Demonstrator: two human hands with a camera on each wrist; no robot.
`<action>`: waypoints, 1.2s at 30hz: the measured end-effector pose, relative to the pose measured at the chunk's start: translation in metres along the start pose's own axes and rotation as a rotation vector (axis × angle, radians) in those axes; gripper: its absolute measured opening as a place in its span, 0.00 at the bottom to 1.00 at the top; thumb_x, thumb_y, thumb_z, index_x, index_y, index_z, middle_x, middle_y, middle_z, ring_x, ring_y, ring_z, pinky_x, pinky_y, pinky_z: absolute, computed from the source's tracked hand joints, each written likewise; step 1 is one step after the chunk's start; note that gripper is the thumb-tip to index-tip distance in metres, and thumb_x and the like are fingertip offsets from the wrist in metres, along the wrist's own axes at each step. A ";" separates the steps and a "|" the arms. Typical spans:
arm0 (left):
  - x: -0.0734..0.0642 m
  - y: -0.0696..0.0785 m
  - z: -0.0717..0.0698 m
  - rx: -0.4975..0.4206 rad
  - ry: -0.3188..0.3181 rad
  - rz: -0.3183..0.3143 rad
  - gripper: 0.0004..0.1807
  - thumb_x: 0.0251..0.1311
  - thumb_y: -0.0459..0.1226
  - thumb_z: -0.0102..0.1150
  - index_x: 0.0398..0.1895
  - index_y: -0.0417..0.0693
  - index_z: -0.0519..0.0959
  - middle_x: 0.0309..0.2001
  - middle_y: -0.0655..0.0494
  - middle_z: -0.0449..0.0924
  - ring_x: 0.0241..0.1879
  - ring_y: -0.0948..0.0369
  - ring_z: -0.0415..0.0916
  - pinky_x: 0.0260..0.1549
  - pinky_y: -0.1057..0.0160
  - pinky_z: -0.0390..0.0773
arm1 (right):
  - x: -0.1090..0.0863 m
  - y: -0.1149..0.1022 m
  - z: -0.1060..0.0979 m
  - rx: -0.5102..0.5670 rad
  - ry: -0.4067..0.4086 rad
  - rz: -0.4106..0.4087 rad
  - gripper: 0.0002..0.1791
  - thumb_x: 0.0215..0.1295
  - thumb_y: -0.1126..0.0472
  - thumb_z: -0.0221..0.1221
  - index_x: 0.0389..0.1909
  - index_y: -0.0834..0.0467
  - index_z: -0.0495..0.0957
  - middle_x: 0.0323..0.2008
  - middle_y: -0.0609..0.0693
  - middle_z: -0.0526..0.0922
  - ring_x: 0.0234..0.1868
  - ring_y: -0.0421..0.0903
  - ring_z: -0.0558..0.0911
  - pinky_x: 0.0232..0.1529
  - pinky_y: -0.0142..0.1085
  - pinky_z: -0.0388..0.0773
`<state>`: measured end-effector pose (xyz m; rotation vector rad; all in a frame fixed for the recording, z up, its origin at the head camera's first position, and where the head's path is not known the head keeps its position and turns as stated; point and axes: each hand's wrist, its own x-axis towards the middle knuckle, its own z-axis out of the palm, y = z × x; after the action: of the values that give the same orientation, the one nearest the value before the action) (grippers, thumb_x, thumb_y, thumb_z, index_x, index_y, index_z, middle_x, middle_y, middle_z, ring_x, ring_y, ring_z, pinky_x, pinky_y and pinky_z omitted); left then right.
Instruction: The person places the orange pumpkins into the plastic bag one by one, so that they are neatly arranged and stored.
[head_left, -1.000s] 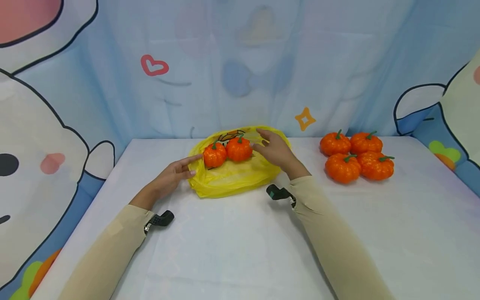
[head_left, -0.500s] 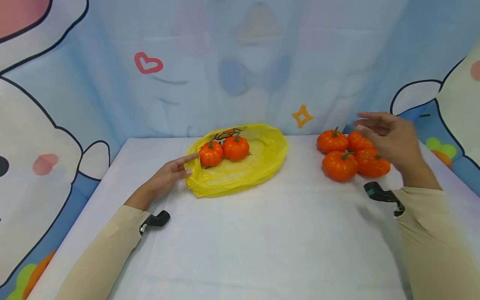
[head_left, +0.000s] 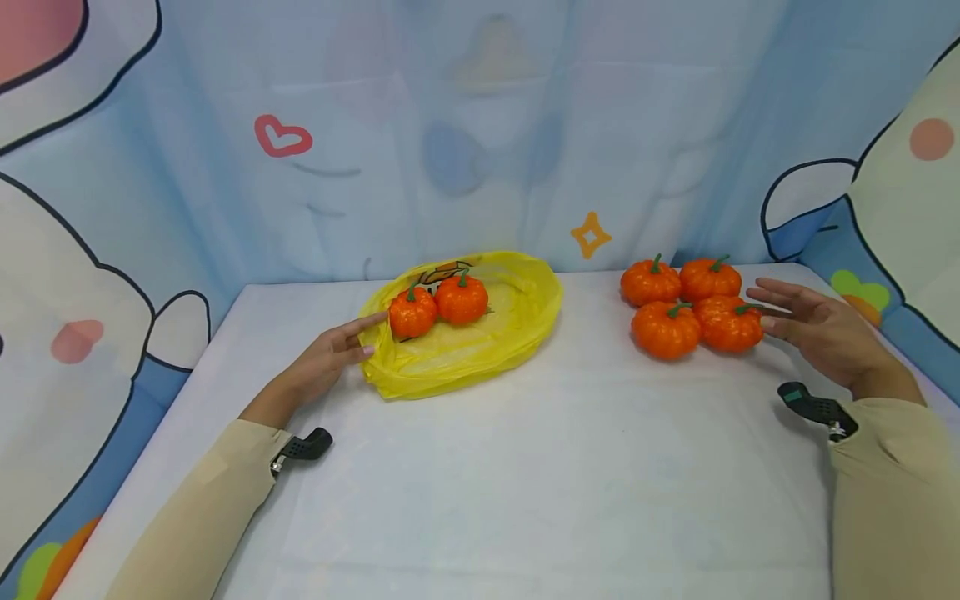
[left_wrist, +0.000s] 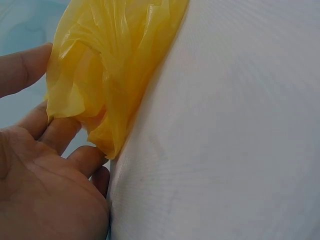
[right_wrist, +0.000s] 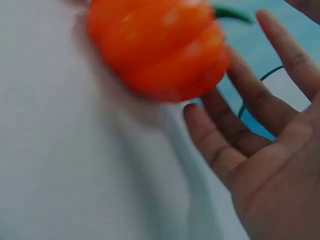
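A yellow plastic bag lies open on the white table with two small orange pumpkins on it. My left hand rests flat at the bag's left edge, straight fingers touching the plastic. Several more orange pumpkins sit in a cluster at the back right. My right hand is spread open just right of that cluster, fingertips beside the nearest pumpkin, holding nothing.
A pale blue cartoon backdrop closes off the back and both sides of the table. A black wrist mount shows on each sleeve.
My right hand left the bag, swung right over the pumpkin cluster and came down beside it, still open. The left hand stayed at the bag's edge.
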<state>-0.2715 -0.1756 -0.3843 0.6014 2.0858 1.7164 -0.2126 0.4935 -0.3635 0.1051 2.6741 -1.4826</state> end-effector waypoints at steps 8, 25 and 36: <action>0.000 0.000 0.000 0.003 0.003 -0.005 0.33 0.70 0.36 0.51 0.77 0.45 0.56 0.80 0.51 0.46 0.79 0.50 0.30 0.73 0.37 0.28 | 0.004 0.009 0.007 0.087 -0.117 0.084 0.42 0.72 0.50 0.56 0.78 0.36 0.43 0.81 0.47 0.32 0.76 0.60 0.37 0.72 0.68 0.34; 0.000 0.002 0.000 -0.007 0.005 -0.025 0.34 0.69 0.35 0.51 0.77 0.45 0.56 0.80 0.51 0.45 0.79 0.50 0.33 0.74 0.39 0.30 | 0.009 0.006 0.009 0.006 -0.089 0.125 0.48 0.67 0.45 0.61 0.78 0.34 0.40 0.78 0.61 0.27 0.77 0.66 0.31 0.72 0.66 0.38; 0.002 0.001 -0.001 -0.009 -0.001 -0.023 0.34 0.69 0.36 0.51 0.77 0.46 0.56 0.80 0.52 0.45 0.79 0.51 0.32 0.74 0.39 0.30 | -0.001 0.019 -0.007 0.472 0.028 0.103 0.37 0.71 0.56 0.57 0.74 0.28 0.54 0.80 0.40 0.36 0.74 0.41 0.51 0.48 0.24 0.80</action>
<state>-0.2737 -0.1750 -0.3835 0.5731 2.0755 1.7112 -0.2105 0.5093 -0.3756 0.2876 2.2420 -2.0520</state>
